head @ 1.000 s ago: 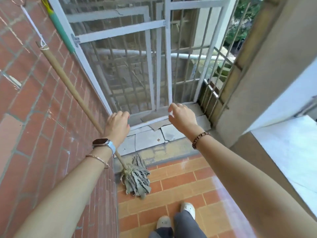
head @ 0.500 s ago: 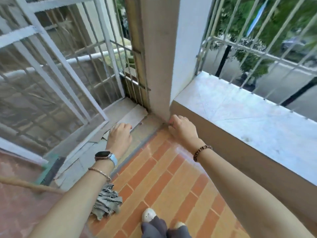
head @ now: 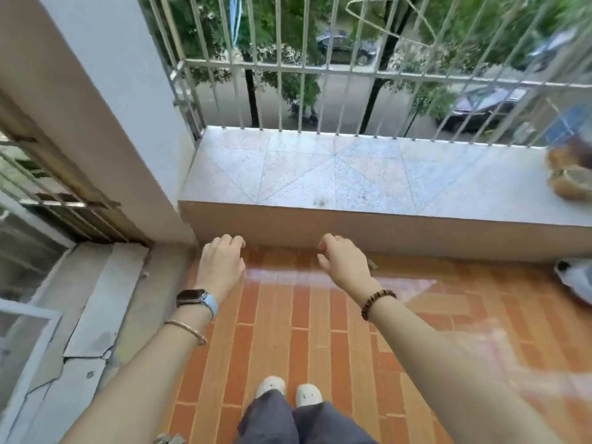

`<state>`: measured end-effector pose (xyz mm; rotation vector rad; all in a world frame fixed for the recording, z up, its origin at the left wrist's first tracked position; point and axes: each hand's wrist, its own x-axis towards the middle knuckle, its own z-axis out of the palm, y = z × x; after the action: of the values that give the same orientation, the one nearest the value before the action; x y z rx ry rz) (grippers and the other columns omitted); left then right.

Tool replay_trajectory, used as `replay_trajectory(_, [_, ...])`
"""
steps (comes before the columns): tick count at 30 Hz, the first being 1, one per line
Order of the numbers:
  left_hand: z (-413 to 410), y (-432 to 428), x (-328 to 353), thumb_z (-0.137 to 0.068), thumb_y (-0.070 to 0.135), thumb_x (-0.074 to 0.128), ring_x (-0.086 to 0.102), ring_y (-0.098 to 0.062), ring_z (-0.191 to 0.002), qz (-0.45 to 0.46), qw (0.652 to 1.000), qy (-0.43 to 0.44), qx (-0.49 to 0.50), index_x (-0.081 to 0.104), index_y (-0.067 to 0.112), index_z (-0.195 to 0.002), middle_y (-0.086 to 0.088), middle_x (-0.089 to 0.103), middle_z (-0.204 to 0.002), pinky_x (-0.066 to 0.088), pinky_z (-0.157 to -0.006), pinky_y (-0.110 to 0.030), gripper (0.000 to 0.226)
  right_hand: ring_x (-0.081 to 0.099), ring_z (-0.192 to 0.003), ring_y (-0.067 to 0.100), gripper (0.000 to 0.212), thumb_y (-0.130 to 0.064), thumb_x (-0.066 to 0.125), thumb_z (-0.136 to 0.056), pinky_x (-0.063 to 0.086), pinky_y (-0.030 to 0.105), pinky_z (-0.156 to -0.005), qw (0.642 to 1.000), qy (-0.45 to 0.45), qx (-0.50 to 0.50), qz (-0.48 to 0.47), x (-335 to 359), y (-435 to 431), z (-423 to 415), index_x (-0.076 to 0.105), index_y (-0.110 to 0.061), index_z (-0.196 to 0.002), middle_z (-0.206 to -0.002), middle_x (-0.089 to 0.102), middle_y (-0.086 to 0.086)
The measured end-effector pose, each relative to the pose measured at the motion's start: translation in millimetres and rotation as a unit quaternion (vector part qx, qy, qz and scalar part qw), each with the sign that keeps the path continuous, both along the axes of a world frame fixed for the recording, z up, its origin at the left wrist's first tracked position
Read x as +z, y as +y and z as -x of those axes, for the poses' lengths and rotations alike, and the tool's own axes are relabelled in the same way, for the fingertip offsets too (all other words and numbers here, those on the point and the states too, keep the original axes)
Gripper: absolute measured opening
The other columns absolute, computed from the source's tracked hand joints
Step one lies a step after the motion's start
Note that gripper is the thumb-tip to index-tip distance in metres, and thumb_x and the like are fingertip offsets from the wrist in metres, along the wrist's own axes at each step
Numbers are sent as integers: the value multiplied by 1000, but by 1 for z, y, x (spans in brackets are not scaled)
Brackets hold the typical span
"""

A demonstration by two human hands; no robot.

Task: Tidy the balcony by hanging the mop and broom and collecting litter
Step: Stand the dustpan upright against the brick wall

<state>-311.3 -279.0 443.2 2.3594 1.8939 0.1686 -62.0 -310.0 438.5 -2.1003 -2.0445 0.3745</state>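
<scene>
My left hand [head: 220,261] and my right hand [head: 344,259] are held out side by side above the orange tiled floor [head: 304,315], fingers loosely curled, both holding nothing. A small brownish scrap of litter [head: 371,263] lies on the floor at the foot of the ledge, just right of my right hand. A white plastic bag [head: 576,280] sits on the floor at the right edge. A grey bit of the mop head [head: 169,439] shows at the bottom edge. The mop handle and the broom are out of view.
A pale stone ledge [head: 336,174] runs across ahead, with metal railing bars [head: 320,68] above it. Two brown shoes [head: 570,174] rest on its right end. A white pillar [head: 105,100] stands at the left, with cracked grey slabs [head: 105,302] and a grille below it.
My view has swung right, from the mop leaning on the brick wall to the ledge and railing. My left hand has let go of the mop handle; both hands stay held out.
</scene>
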Motion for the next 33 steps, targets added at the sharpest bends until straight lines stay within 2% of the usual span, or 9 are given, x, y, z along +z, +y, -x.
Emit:
replay_trajectory(6, [-86,27,3,-84,11,55,55,-28,-101,8,986,19,-167,58,15,-114,-7,61,-106,41,-89,-38,31,57,-101,28,21,-26,54,-92,49,40,-82,986,14,-168,1,1,-47,-64,54,-14,-109,-105,62,6])
replay_trajectory(9, [-124,30,9,-85,9,54,55,-30,-100,6,968,22,-249,58,14,-114,-7,61,-105,42,-87,-39,30,57,-100,27,19,-25,54,-91,45,36,-80,965,16,-260,-16,2,-78,-84,55,-16,-108,-102,62,5])
replay_trajectory(18, [-221,0,15,-87,12,53,54,-33,-98,9,884,34,-466,57,12,-113,-10,60,-105,41,-83,-41,27,61,-94,20,14,-27,59,-91,53,34,-71,882,8,-469,-42,2,-186,-103,56,-18,-102,-99,65,2])
replay_trajectory(23, [-266,-37,14,-81,7,56,56,-35,-92,-3,838,40,-544,58,9,-105,-12,61,-99,44,-78,-44,24,59,-91,21,16,-29,54,-94,41,27,-59,833,11,-553,-22,-1,-245,-111,54,-20,-107,-100,64,2])
replay_trajectory(26, [-293,-64,14,-78,5,61,57,-36,-83,-6,810,20,-586,61,8,-99,-13,62,-90,44,-71,-43,21,59,-92,22,14,-28,56,-93,39,28,-64,808,5,-588,-31,0,-278,-120,55,-20,-104,-97,65,2])
replay_trajectory(30, [-332,-105,20,-60,-7,69,55,-38,-61,-28,771,9,-637,59,3,-78,-17,57,-67,42,-53,-39,22,59,-95,23,16,-28,57,-91,39,28,-66,775,3,-631,-34,2,-322,-138,56,-20,-105,-99,65,1])
replay_trajectory(33, [-364,-133,23,-59,-8,67,57,-38,-62,-21,756,13,-654,60,1,-80,-19,60,-70,44,-54,-40,23,58,-97,22,16,-28,57,-92,42,28,-68,757,6,-652,-35,3,-353,-156,56,-21,-105,-101,64,0])
